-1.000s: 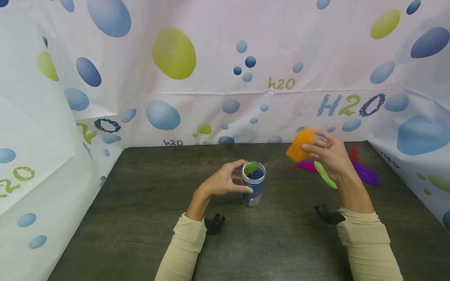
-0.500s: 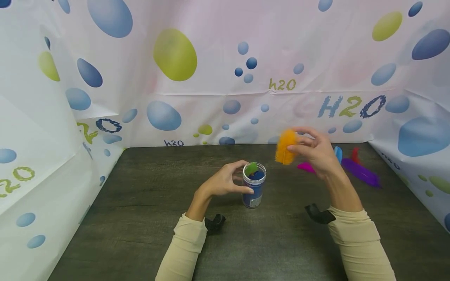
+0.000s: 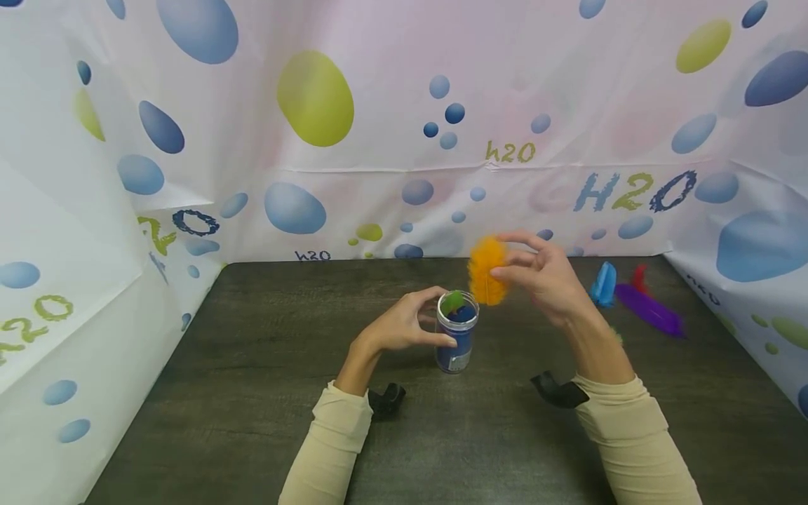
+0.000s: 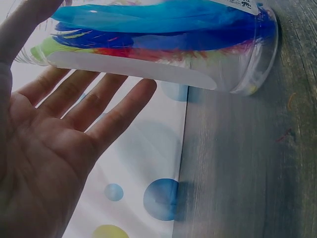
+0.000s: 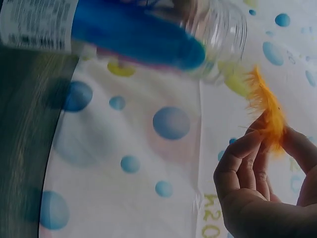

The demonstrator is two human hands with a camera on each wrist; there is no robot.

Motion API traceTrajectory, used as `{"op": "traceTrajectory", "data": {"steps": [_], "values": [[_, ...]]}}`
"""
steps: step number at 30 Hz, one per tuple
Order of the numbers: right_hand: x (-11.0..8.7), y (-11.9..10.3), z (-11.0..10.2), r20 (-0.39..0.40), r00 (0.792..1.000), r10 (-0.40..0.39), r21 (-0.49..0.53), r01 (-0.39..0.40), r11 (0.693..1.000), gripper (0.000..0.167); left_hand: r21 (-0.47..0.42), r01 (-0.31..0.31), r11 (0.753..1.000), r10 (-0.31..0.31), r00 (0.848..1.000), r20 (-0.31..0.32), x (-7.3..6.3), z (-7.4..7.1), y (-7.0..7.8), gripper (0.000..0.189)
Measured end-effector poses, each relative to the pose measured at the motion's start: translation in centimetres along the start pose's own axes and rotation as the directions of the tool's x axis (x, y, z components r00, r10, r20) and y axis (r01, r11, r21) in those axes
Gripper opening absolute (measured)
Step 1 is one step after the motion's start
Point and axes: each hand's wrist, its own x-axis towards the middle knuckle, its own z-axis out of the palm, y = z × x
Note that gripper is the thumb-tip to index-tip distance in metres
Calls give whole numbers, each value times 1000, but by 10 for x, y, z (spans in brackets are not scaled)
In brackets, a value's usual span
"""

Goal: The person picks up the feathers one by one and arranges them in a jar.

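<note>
Right grip (image 3: 546, 279) brings feather (image 3: 485, 263) nearer jar (image 3: 457, 351)

Orange feather (image 3: 487, 272) nearer the jar (image 3: 456, 345); loose blue feather (image 3: 604, 284) more visible

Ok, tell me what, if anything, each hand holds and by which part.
The right hand pinches the orange feather by the edge nearest the palm. The left hand holds the jar around its upper half.

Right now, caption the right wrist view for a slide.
A right hand pinches a fluffy orange feather near a clear, open, cylindrical jar.
</note>
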Motion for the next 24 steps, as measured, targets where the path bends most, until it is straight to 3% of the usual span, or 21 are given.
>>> {"op": "traceTrajectory", "data": {"steps": [9, 18, 24], "values": [[4, 10, 18, 30, 999, -25, 4, 24, 1000, 42, 14, -5, 1000, 5, 1000, 3, 0, 1, -1, 66], [1, 20, 26, 36, 995, -93, -183, 98, 978, 47, 3, -11, 1000, 11, 1000, 6, 0, 0, -1, 71], [-4, 25, 29, 64, 987, -150, -237, 161, 958, 44, -12, -17, 1000, 17, 1000, 7, -1, 0, -1, 72]]}}
